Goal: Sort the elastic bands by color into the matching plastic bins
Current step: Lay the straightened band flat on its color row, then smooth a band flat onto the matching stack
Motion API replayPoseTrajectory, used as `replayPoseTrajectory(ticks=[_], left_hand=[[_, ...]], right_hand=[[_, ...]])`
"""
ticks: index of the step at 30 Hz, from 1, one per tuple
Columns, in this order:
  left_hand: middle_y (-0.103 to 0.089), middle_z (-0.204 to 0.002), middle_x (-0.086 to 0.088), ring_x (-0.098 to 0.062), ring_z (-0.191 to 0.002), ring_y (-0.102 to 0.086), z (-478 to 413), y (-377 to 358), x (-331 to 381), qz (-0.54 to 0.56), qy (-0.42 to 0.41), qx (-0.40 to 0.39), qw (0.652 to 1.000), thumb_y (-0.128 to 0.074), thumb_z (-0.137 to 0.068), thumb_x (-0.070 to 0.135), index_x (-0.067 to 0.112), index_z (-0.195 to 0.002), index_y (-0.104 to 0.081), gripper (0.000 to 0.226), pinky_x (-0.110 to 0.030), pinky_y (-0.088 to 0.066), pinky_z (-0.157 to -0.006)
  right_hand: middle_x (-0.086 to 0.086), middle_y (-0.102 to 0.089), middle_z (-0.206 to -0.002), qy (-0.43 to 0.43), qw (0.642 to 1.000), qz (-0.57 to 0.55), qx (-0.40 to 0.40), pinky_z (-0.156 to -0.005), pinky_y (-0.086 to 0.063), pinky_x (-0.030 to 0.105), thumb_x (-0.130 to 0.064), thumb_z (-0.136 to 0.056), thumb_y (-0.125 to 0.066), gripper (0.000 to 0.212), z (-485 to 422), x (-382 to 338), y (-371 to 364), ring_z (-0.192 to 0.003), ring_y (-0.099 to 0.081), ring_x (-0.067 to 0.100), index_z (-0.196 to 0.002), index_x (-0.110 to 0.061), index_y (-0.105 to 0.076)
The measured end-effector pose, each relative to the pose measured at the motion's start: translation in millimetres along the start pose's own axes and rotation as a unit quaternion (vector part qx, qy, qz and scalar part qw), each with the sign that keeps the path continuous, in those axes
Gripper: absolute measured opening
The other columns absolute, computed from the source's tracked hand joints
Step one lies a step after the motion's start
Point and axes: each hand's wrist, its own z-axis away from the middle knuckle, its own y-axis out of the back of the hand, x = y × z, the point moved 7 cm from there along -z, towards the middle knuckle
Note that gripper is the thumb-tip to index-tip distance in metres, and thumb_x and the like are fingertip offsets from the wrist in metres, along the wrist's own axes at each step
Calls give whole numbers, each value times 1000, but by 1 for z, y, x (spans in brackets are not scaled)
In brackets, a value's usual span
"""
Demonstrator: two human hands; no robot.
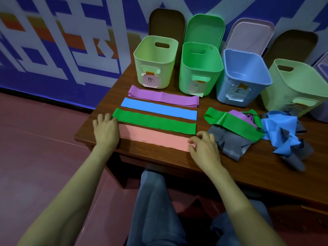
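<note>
I am pinning the pink elastic band (154,138) flat near the table's (177,163) six-o'clock edge, left grip (106,130) curled on its nine-o'clock end, right grip (204,146) pinching its three-o'clock end, and a slipping end could be recoiling into the green band (154,122) just beside.

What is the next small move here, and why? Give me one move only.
Probably move the right hand from the pink elastic band to the gray band in the pile beside it: the pink one already lies flat alongside the green band, blue band and purple band; no gray is laid out.
</note>
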Motion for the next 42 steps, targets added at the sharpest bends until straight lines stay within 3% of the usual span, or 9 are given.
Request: replayPoseTrajectory(ticks=[4, 8, 12, 18, 23, 30, 33, 38, 42], left_hand=[[-47, -128, -24, -41, -117, -38, 22, -1, 42, 22, -15, 29, 999, -52, -82, 0, -4, -105, -63, 26, -49, -22, -92], [-61, -104, -16, -34, -96, -54, 59, 4, 150, 113, -149, 41, 981, -59, -85, 15, 4, -101, -64, 20, -43, -38, -83], [-61, -85, -9, -32, -78, -57, 96, 12, 269, 202, -283, -2, 938, -43, -83, 32, 10, -87, -63, 30, -37, -44, -64], [-54, -119, -21, -39, -109, -50, 88, 14, 366, 227, -321, -78, 916, -49, -82, 16, 1, -119, -56, 41, -45, -41, -87], [-37, -142, -17, -36, -125, -37, 58, -1, 386, 170, -316, -87, 929, -52, -87, 14, 11, -140, -38, 55, -43, -33, -101], [-67, -104, -9, -32, -97, -58, 42, 19, 376, 208, -386, -22, 899, -63, -81, 29, 12, -107, -65, 30, -37, -37, -81], [-67, -86, -5, -30, -83, -58, 35, 37, 379, 194, -435, 30, 879, -60, -77, 38, 13, -84, -69, 27, -33, -31, -70], [-64, -80, -6, -28, -80, -59, 4, 49, 381, 363, -339, -116, 860, -58, -91, 34, 12, -88, -63, 22, -38, -43, -70], [-63, -81, -6, -25, -79, -57, -10, 76, 388, 377, -367, -98, 844, -53, -95, 28, 10, -88, -65, 22, -31, -37, -66]], right_hand=[[4, -50, -123, 17, 999, -15, 22, -98, -36, 38, -23, -91, -54, 24, 7, 10, 13, -119, -40, 23, -111, -14, -64], [5, -55, -116, 12, 998, -30, 51, -96, -39, 39, -21, -90, -57, 23, 16, 38, 35, -116, -44, 24, -110, -12, -64], [10, -58, -104, -15, 993, -30, 109, -87, -46, 43, -16, -81, -63, 20, 27, 90, 66, -102, -52, 32, -100, -9, -65], [17, -52, -122, -134, 987, -16, 91, -100, -34, 42, -14, -82, -63, 46, 28, 176, 92, -117, -44, 38, -126, -7, -52], [11, -39, -137, -148, 987, -46, 53, -104, -31, 41, -18, -90, -55, 54, 6, 206, 92, -127, -34, 32, -140, -17, -37], [4, -38, -137, -82, 995, -55, -18, -101, -35, 40, -36, -86, -61, 56, -27, 192, 68, -126, -35, 26, -136, -25, -41], [5, -49, -124, -101, 988, -105, 47, -87, -42, 37, -16, -89, -53, 36, -32, 196, 74, -113, -49, 27, -124, -21, -49], [0, -64, -93, -127, 960, -241, 68, -70, -45, 28, -13, -93, -51, 17, -50, 223, 115, -83, -59, 20, -99, -24, -62], [-5, -59, -74, -96, 921, -368, 80, -67, -39, 24, -13, -91, -57, 22, -61, 227, 159, -75, -51, 13, -78, -30, -61]])
